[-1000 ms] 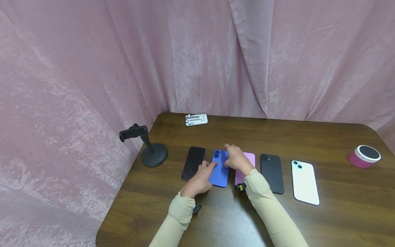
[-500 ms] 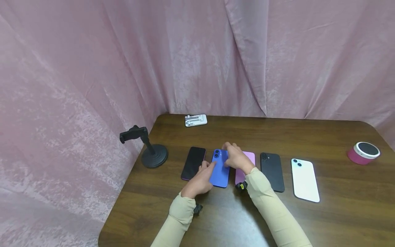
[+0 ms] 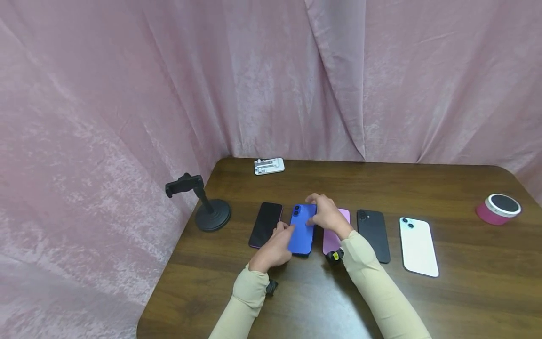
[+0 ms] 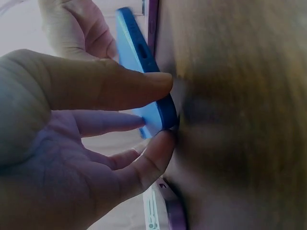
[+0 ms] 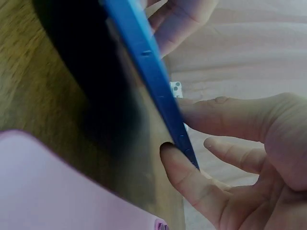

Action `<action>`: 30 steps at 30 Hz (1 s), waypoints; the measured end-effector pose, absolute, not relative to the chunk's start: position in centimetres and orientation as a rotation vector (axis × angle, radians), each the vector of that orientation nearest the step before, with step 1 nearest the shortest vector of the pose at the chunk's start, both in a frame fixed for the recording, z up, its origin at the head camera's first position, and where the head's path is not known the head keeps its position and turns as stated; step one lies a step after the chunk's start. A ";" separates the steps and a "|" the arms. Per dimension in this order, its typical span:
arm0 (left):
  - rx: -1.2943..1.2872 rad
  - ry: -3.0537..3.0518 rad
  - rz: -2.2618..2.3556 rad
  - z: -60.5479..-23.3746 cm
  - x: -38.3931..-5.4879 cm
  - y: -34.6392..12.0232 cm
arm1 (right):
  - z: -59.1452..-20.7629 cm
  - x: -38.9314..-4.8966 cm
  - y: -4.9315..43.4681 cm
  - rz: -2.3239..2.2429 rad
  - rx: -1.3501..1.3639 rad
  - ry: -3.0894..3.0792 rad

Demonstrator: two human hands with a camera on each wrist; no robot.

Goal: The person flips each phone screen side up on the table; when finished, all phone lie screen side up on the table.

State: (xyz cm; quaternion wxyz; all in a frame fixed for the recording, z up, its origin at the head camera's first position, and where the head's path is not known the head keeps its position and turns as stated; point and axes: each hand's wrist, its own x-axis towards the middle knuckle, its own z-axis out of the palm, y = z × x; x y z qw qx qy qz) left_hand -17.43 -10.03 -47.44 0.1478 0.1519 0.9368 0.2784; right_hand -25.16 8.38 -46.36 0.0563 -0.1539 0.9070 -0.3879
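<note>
pale sleeves (image 3: pixel 377 278) come in on both arms, with a small black thing (image 3: pixel 334 256) at the right wrist. the left hand (image 3: pixel 273 248) pinches the near end of the blue phone (image 3: pixel 301 238), thumb on its back and a finger at the corner. the right hand (image 3: pixel 327 217) pinches the same phone at its far right side, thumb on the back and a finger under the edge. both hands have only a thin gap between thumb and finger, filled by the phone. so the blue phone is between the two hands, back up, with its right edge up off the brown table (image 3: pixel 466 197). i cannot tell if any part of it touches the wood.

a dark phone (image 3: pixel 264 223) lies just past the left hand. a pink phone (image 3: pixel 331 239) lies partly under the right hand. to the right of that hand is a black phone (image 3: pixel 373 235), then a white phone (image 3: pixel 418 247). a black stand (image 3: pixel 213 214) is left of the left hand. a round pink pot (image 3: pixel 493 215) is far right of the right hand. past both hands are a flat white thing (image 3: pixel 269 166) and a pink curtain (image 3: pixel 271 84).
</note>
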 end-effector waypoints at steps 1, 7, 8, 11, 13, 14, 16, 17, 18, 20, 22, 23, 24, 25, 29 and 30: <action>0.438 2.694 0.805 -47.5 -17.4 -10.0 | -46.3 -25.2 8.4 -1.188 -0.470 2.753; 0.421 2.688 0.832 -47.5 -17.3 -9.8 | -46.2 -25.2 8.4 -1.215 -0.440 2.721; 0.417 2.688 0.842 -47.5 -17.3 -9.8 | -46.2 -25.1 8.4 -1.217 -0.434 2.719; 0.408 2.682 0.887 -47.4 -17.2 -9.6 | -46.2 -25.1 8.4 -1.221 -0.441 2.723; 0.401 2.670 0.910 -47.2 -17.2 -9.4 | -46.3 -25.0 8.3 -1.228 -0.448 2.721; 0.393 2.663 0.918 -47.2 -17.1 -9.3 | -46.3 -25.0 8.3 -1.232 -0.449 2.716; 0.382 2.653 0.925 -47.0 -17.1 -9.1 | -46.4 -24.9 8.3 -1.243 -0.445 2.705; 0.373 2.648 0.930 -46.9 -17.0 -9.1 | -46.3 -24.8 8.3 -1.247 -0.443 2.705; 0.364 2.648 0.932 -46.8 -17.0 -9.0 | -46.3 -24.8 8.3 -1.250 -0.444 2.707; 0.344 2.648 0.945 -46.8 -17.0 -8.9 | -46.1 -24.7 8.2 -1.264 -0.442 2.702; 0.333 2.653 0.964 -46.8 -17.1 -8.8 | -45.9 -24.6 8.2 -1.279 -0.442 2.702; 0.330 2.657 0.972 -46.8 -17.1 -8.8 | -45.8 -24.6 8.2 -1.292 -0.433 2.696; 0.328 2.660 0.983 -46.8 -17.2 -8.9 | -45.7 -24.6 8.3 -1.304 -0.433 2.690; 0.327 2.660 0.997 -46.8 -17.2 -8.9 | -45.6 -24.6 8.3 -1.317 -0.433 2.684; 0.320 2.631 1.081 -46.6 -17.3 -9.5 | -45.2 -24.6 8.3 -1.359 -0.471 2.684; 0.314 2.617 1.108 -46.5 -17.3 -9.7 | -45.2 -24.7 8.3 -1.368 -0.484 2.680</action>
